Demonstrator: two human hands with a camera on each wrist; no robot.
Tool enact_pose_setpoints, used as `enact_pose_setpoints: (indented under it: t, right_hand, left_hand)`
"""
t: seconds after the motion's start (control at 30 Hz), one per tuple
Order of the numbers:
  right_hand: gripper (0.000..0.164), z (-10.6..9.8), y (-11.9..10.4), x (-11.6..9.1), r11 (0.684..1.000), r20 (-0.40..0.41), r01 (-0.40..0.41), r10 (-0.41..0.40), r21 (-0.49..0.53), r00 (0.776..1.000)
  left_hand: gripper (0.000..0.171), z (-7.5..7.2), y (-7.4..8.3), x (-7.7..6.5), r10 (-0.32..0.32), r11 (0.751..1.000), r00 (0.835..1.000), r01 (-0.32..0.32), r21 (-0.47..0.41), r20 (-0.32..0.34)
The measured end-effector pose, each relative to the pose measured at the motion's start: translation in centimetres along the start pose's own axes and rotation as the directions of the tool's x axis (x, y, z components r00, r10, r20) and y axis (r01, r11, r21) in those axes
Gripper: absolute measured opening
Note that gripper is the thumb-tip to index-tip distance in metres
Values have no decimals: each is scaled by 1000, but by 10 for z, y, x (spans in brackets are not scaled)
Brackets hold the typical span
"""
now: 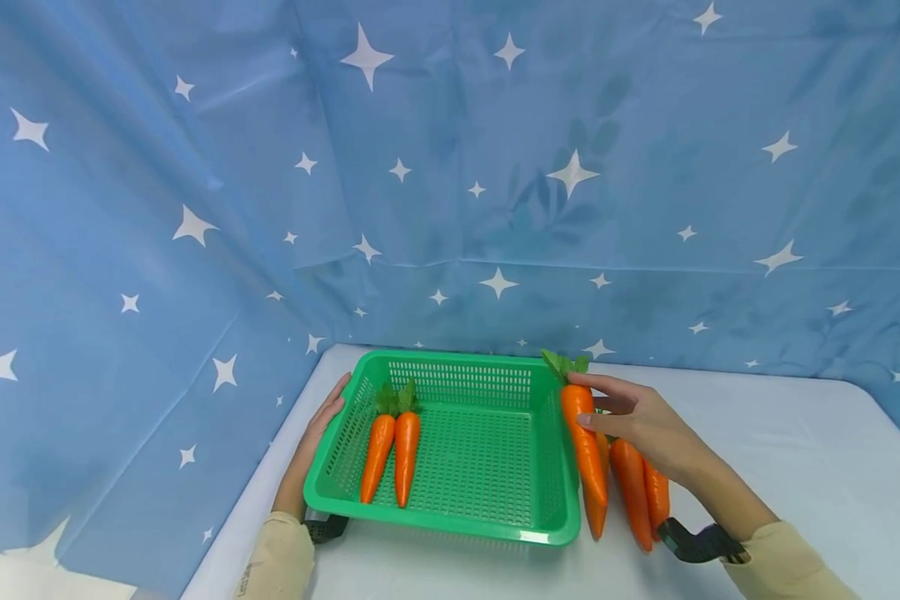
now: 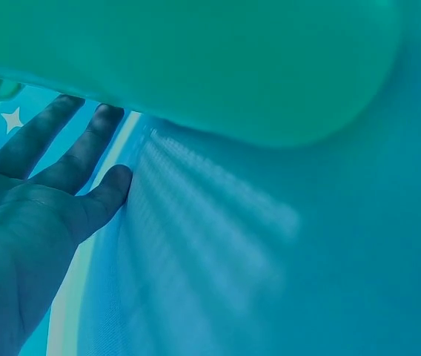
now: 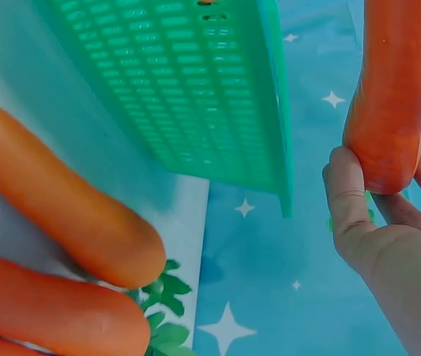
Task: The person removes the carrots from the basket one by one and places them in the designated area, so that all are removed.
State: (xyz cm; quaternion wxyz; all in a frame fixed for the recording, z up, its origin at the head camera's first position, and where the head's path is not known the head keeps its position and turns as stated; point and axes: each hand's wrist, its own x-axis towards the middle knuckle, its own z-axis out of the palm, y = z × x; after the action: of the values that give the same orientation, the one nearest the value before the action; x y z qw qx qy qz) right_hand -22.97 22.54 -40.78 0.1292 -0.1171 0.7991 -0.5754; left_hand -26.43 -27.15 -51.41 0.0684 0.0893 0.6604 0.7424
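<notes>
The right hand point(image 1: 658, 429) grips a carrot point(image 1: 585, 442) between thumb and fingers, just beside the basket point(image 1: 450, 521), whose far side the left hand point(image 1: 318, 433) meets with fingers extended, gripping nothing. Two carrots point(image 1: 407, 454) lie inside, nearer the left hand, while three loose carrots point(image 1: 632, 492) rest on the table point(image 1: 787, 442), below the right hand.

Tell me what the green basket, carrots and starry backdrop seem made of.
Green basket: likely moulded plastic, fairly glossy, from its highlights and regular slots.
Carrots: perhaps plastic or coated foam, smooth with shiny highlights.
Starry backdrop: fabric or plastic sheeting, softly sheened, going by its creases.
</notes>
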Motion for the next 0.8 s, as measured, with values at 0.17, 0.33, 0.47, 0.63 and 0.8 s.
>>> enact_pose_setpoints:
  t: [0.17, 0.33, 0.47, 0.63, 0.8]
  right_hand:
    - [61, -7, 4, -5, 1000, -27, 4, -5, -28, 1000]
    - [62, -16, 10, -13, 1000, -37, -14, 14, -14, 999]
    - [62, -25, 16, -19, 998, -53, -53, 51, -28, 997]
    - [63, -38, 26, -27, 996, -78, -64, 60, -58, 995]
    - [65, -47, 35, -34, 997, -87, -53, 48, -48, 995]
  left_hand:
    - [66, 1, 2, -1, 0, 1000, 1000, 0, 1, -1]
    - [65, 2, 4, -3, -4, 1000, 1000, 4, 0, -1]
    - [66, 2, 5, -5, -9, 1000, 1000, 9, 20, -16]
    - [65, 2, 5, -5, -21, 1000, 1000, 21, 3, -12]
    - [65, 4, 4, -3, -12, 1000, 1000, 12, 0, -5]
